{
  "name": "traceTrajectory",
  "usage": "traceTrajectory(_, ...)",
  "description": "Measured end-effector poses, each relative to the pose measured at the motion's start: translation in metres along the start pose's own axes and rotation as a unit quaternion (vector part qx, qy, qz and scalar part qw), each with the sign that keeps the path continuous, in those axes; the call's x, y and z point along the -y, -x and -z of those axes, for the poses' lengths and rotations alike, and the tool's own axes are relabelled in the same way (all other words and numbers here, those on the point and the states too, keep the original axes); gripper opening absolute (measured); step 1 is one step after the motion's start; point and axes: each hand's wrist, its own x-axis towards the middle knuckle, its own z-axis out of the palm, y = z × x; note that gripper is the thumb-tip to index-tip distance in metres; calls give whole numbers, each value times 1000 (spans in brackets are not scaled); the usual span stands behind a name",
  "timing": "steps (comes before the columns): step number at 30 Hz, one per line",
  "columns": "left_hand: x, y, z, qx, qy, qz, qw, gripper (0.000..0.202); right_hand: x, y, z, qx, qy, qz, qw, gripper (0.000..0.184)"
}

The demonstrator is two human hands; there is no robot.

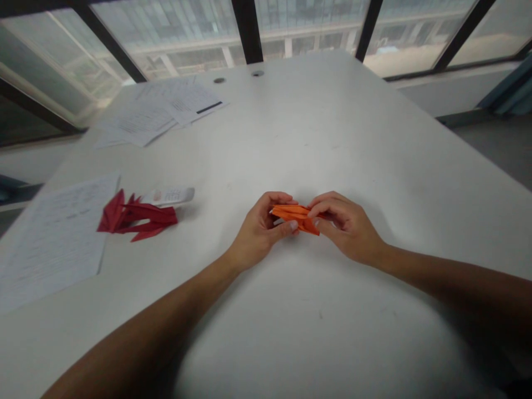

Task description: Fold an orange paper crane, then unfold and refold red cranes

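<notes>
A long white table (332, 138) runs away from the person toward a bank of tall windows (249, 33) with dark frames, and two small round ports (257, 73) are set into its far end. Overlapping printed sheets (160, 108) lie toward the far left, and a larger printed sheet (54, 244) lies at the near left. Just right of that larger sheet rests a crimson folded paper (137, 216), spiky with narrow points, right beside a white printed packet (172, 195) (its small print is too blurred to read). Near the middle of the table, well right of the crimson piece, an orange folded paper (296, 219) is held between both hands, close above the tabletop. It is creased into a slim, layered strip with tapered ends, so a good deal of folding looks done; its flaps lie pressed together, not spread into points like those of the crimson piece. How many folds are left cannot be told from this view. The left hand (257, 230) is curled closed around one end, its thumb across the near face. The right hand (349, 227) pinches the other end, its fingers (322, 207) lying over the paper, and the fingertips of the two hands nearly meet at mid-strip.
</notes>
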Motion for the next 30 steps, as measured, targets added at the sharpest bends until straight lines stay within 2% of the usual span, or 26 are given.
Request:
traceTrajectory(5,-2,1,-2,0,4,7,1000,32,2,0,0,10,3,2,1000,13)
traceTrajectory(11,-3,0,-4,-17,-14,17,1000,26,5,0,-2,27,-95,-121,988,15)
traceTrajectory(17,-4,1,-4,-18,-16,17,1000,27,1,0,-1,31,-107,-148,983,10)
traceTrajectory(22,-6,1,-5,-19,-38,26,999,26,1,1,-3,32,-130,-154,979,10)
traceTrajectory(25,-6,1,-6,-37,-70,33,996,23,0,1,-4,33,-117,-145,982,10)
traceTrajectory(30,-5,1,-11,-88,-87,20,992,17,2,2,-1,48,-22,-67,996,6)
